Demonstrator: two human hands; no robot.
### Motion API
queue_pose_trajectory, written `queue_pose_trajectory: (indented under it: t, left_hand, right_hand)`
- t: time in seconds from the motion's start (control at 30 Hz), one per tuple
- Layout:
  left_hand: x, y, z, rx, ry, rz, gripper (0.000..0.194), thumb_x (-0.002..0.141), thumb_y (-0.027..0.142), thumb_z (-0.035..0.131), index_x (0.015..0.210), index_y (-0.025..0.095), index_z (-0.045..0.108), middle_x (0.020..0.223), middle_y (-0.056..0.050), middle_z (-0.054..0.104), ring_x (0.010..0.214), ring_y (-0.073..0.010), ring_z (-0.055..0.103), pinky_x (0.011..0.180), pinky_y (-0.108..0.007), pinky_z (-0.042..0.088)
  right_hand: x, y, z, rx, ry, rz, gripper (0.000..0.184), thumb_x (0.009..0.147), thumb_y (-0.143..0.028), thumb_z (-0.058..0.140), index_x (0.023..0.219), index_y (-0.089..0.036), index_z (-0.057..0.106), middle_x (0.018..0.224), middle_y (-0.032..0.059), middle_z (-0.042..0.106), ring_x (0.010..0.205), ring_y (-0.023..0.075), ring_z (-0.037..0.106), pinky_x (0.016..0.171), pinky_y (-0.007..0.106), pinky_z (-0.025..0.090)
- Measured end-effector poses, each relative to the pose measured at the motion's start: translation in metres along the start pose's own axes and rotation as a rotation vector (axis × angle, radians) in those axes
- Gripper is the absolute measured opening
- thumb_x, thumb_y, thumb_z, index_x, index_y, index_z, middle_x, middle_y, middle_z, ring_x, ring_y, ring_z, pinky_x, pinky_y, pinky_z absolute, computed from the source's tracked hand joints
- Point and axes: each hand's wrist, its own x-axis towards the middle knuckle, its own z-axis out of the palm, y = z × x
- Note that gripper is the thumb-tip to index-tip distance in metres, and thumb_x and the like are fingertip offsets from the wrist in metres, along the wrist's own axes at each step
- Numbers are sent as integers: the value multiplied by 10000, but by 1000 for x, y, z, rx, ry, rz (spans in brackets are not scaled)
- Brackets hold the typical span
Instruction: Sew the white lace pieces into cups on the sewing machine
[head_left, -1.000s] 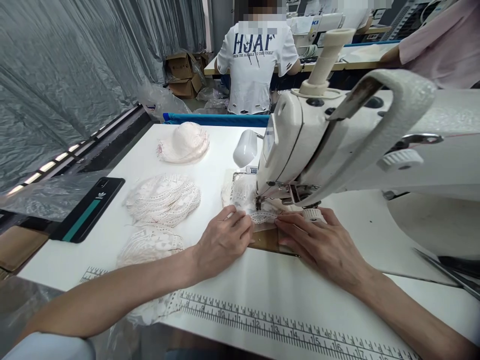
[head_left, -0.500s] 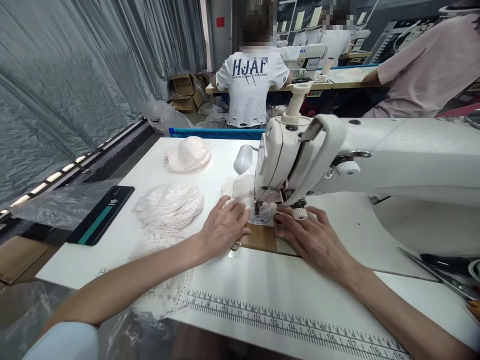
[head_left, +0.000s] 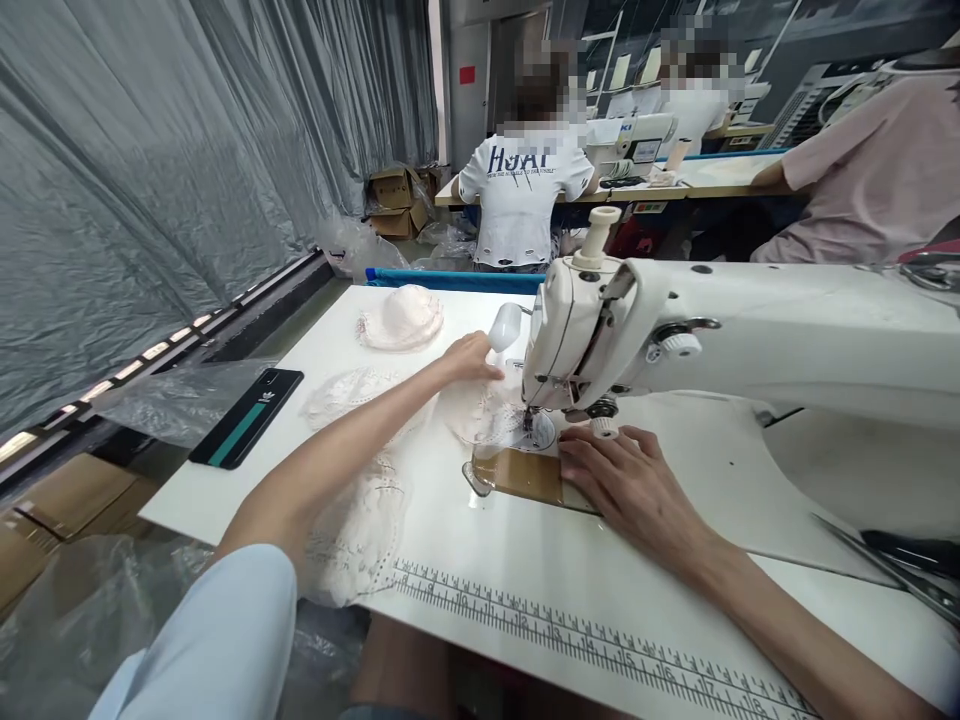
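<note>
A pale pink, lace-like fabric piece (head_left: 480, 408) lies just left of the needle of the white sewing machine (head_left: 592, 340). My left hand (head_left: 472, 358) is at its far edge, fingers closed on the fabric, the fingertips partly hidden. My right hand (head_left: 626, 475) rests on the machine bed right of the presser foot (head_left: 529, 420), fingers stretched out and holding nothing. Between the hands and the table's front edge is the brown slide plate (head_left: 517, 474). More lace pieces (head_left: 356, 530) lie under and beside my left forearm.
A rounded pink fabric piece (head_left: 402, 318) sits at the back left of the table. A black phone-like case with a green stripe (head_left: 247, 418) lies on the left edge. Scissors (head_left: 900, 570) rest at the right. A printed ruler (head_left: 570, 635) runs along the front. Co-workers sit ahead.
My left hand has moved away from me, from beside the presser foot to the fabric's far edge. The fabric now spreads left of the needle. My right hand stays nearly in place.
</note>
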Motion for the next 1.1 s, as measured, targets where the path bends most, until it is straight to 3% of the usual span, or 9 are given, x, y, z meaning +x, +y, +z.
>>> queue_pose_trajectory:
  t: [0.13,0.27,0.4,0.57,0.63,0.8,0.97,1.03,1.1]
  left_hand:
    - [4,-4,2,41,-73,-208,268,613,141,688,872,125,622,968,-104,633,908,-238,579,759,-301,437]
    - [-22,-4,-24,11,-39,-295,52,701,162,607,737,124,605,866,-107,642,850,-236,586,720,-319,433]
    - [-66,14,-69,-92,-9,-224,189,808,281,530,700,134,576,730,-40,614,767,-168,593,654,-253,435]
    - [-136,62,-101,-643,-55,12,186,796,273,566,684,125,571,998,-71,642,948,-159,592,802,-261,455]
    - [-161,79,-98,-708,-16,10,198,798,276,569,670,125,571,983,-83,651,944,-169,597,791,-275,465]
    - [-213,103,-70,-574,139,53,211,822,274,555,661,139,570,1008,-70,649,963,-173,599,801,-282,481]
    - [-259,105,-44,-452,97,66,161,838,241,526,708,153,560,1050,-65,635,941,-158,603,812,-287,490]
    - [-276,99,-35,-417,44,26,81,824,249,556,815,169,561,1108,-74,615,981,-172,594,831,-309,490]
    - [-288,93,-23,-407,-11,-37,263,789,286,618,1021,196,531,1199,-94,572,1055,-197,569,857,-339,486]
  right_hand:
    - [1,-3,0,27,8,-6,233,959,-263,386,996,-175,598,1018,93,669,887,213,605,846,406,340]
    - [2,-12,-4,58,34,-47,219,950,-228,392,1039,-169,583,1068,104,651,933,222,604,838,406,371]
    - [3,-28,-15,114,57,-110,211,945,-245,395,1065,-177,554,1043,106,653,918,224,617,797,393,437]
    - [12,-60,-34,282,261,40,327,899,-356,498,1184,-201,460,1107,141,594,1022,272,570,778,401,492]
    - [12,-79,-45,480,273,179,431,852,-411,561,1206,-209,424,1177,152,536,1066,283,539,807,408,496]
    - [-7,-137,-66,1167,-10,319,702,756,-473,659,1314,-232,309,1223,118,504,1042,257,547,824,367,502]
    - [-37,-168,-66,1394,-63,609,301,829,-470,564,928,-189,527,813,24,567,741,173,543,632,274,460]
    - [-47,-167,-64,1443,-160,598,309,841,-481,543,814,-173,534,718,4,515,650,137,488,561,243,410]
    - [-54,-162,-64,1409,-313,517,325,845,-472,545,754,-160,530,666,-10,465,595,109,432,515,224,356]
